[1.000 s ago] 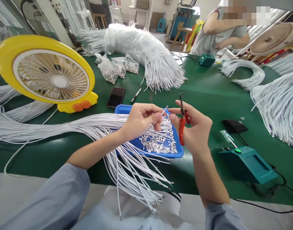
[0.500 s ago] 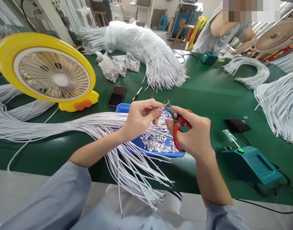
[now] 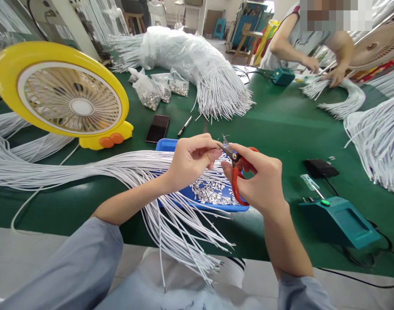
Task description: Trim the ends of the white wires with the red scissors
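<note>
A yellow fan [image 3: 64, 94] stands at upper left, beside a sheaf of thin white wires [image 3: 87, 168] spilling across the green table [image 3: 274, 125]. At centre, above a blue tray [image 3: 164, 145] of metal bits, the left hand [image 3: 189, 161] is curled, pinching one wire's tip between thumb and forefinger. The right hand [image 3: 263, 183] is closed round red scissors [image 3: 238, 176], blades nearly shut at that tip. The wire looks light and limp, best gripped close to its end. A teal box [image 3: 339, 219] sits lower right.

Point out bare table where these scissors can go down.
Bare green table lies between the blue tray, the black box and the wrapped wire bundle. Crowded: loose white wires cover the left, around the yellow fan.
</note>
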Demonstrator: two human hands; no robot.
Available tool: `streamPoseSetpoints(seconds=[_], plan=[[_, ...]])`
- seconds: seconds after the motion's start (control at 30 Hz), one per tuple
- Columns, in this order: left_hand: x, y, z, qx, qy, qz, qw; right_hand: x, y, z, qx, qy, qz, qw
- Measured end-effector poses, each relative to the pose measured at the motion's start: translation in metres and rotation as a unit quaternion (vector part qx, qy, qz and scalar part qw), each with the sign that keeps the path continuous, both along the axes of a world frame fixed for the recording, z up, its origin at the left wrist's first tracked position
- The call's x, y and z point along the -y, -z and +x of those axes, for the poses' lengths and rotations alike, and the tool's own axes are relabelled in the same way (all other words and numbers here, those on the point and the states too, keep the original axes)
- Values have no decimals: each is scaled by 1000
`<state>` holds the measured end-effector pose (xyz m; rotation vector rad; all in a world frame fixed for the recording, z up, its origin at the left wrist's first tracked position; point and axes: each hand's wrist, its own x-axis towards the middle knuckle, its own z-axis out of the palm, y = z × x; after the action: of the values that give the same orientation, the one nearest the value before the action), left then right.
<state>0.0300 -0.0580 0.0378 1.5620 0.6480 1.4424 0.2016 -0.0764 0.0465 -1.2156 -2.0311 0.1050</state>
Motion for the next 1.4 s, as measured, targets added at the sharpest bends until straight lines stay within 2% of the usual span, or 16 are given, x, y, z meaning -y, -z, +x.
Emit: streamPoseSetpoints(seconds=[0.63,0.7,0.83,0.93,1.07,1.17,1.3,1.4], plan=[[4,-2,-1,-18,0,40,999,6,-3,-4,-40,-10,-25,999],[-1,-1,-1,-10,4,33,999,4,-4,0,-46,-6,-48,998],[-17,3,-3,31,-41,-8,999,-7,-9,16,-44,13,-155,987],[-22,3,-3,46,-52,-42,997,-15,-13,23,-160,41,-150,975],[-10,0,0,-13,-12,-42,999,-12,-11,15,-324,-14,-72,943],[-1,1,3,-37,24,-30,999,-4,-7,5,-348,-52,-73,933],[1,5,6,-43,66,-26,997,2,-5,-2,-347,-63,-86,932],[2,7,7,-49,61,-11,997,5,-6,-2,-344,-59,-80,934]])
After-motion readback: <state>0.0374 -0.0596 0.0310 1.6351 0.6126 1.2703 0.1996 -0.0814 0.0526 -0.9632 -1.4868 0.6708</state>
